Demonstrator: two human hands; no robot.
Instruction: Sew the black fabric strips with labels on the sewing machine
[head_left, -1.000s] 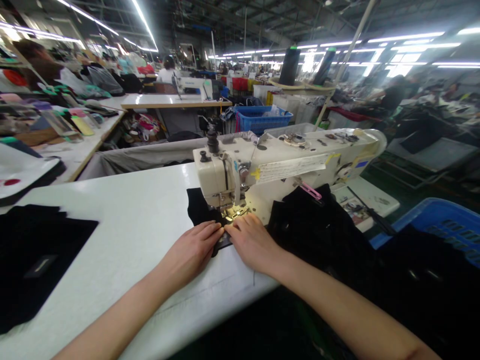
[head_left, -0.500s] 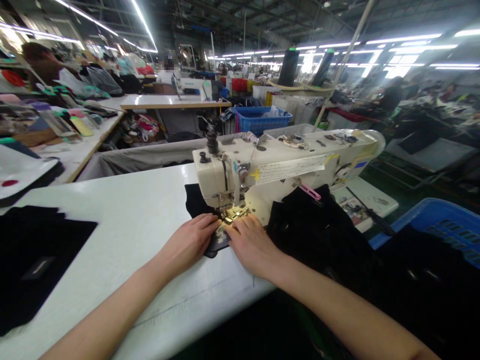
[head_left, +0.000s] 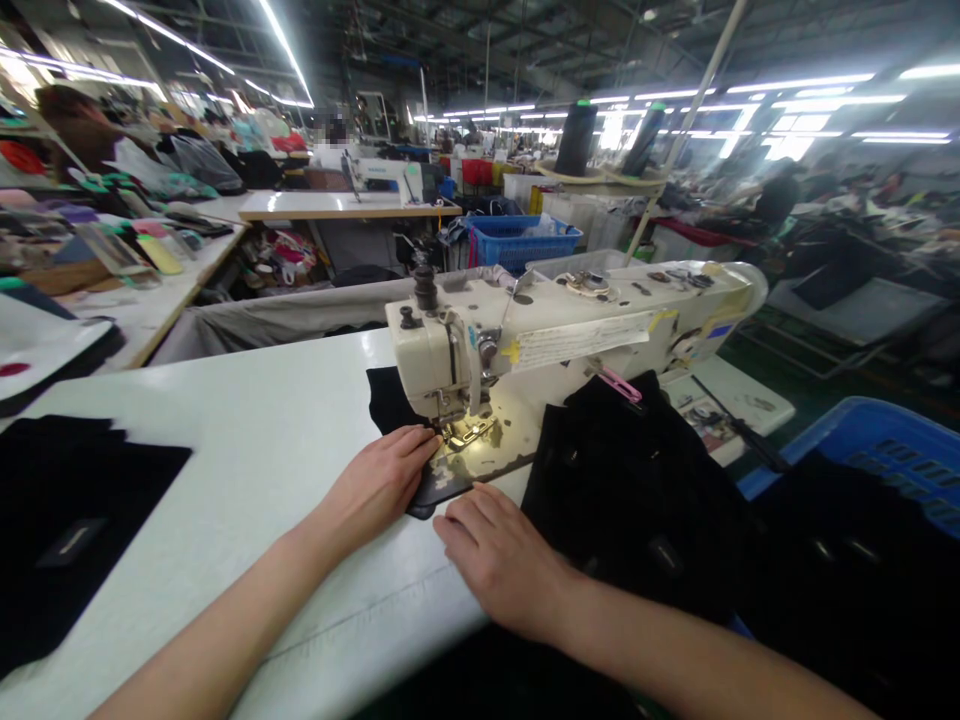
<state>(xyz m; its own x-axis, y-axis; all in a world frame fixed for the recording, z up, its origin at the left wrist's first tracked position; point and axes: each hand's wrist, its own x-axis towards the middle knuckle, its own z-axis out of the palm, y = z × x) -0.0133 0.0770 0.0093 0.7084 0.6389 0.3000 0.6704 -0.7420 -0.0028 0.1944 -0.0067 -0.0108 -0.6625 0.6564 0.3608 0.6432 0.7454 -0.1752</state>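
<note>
A cream sewing machine point(head_left: 465, 340) stands on the white table, its lamp lighting the metal plate around the needle. My left hand point(head_left: 386, 475) is beside the presser foot, fingertips pressed together at the edge of a black fabric piece point(head_left: 390, 398) that lies behind and left of the needle. Exactly how the thumb grips it is hidden. My right hand point(head_left: 491, 550) rests at the table's front edge, away from the needle, with loosely bent fingers and nothing visible in them. Right of it lies a heap of black fabric point(head_left: 622, 480) bearing small labels.
More black fabric pieces point(head_left: 82, 530) lie on the table at left. A blue basket point(head_left: 885, 430) stands at the right with black fabric heaped over it. A pink clip-like tool point(head_left: 621, 385) hangs by the machine arm. Other workstations and people are farther back.
My right hand has drawn back from the needle plate toward the front edge of the table, uncovering the plate. My left hand has stayed by the presser foot.
</note>
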